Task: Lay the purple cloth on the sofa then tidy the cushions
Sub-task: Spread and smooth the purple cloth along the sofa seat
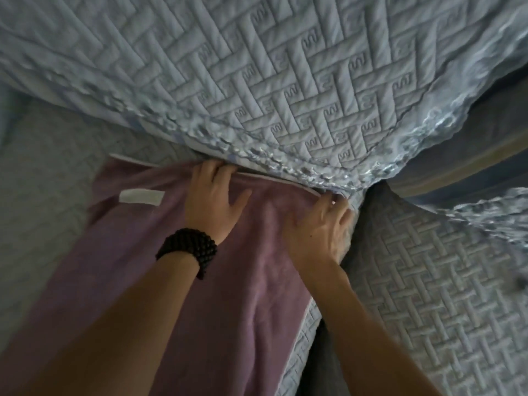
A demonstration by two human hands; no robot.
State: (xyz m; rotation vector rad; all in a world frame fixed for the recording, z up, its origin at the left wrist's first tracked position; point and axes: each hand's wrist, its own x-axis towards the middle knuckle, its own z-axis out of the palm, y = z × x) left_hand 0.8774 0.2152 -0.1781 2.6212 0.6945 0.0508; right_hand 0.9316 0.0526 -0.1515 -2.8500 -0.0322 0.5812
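The purple cloth (137, 270) lies spread over the sofa seat, with a white label (141, 196) near its far left corner. My left hand (213, 200), with a black bead bracelet on the wrist, rests flat on the cloth's far edge, fingertips pushed under the lace hem of the back cover. My right hand (320, 230) presses on the cloth's far right corner, fingers reaching into the gap between seat and back. The sofa back (257, 67) wears a pale blue quilted cover with a lace trim.
A second seat cushion (428, 295) with a quilted blue cover lies to the right. A dark gap (320, 352) runs between the two seats. At the upper right, a grey sofa part (471, 150) shows beneath the lace.
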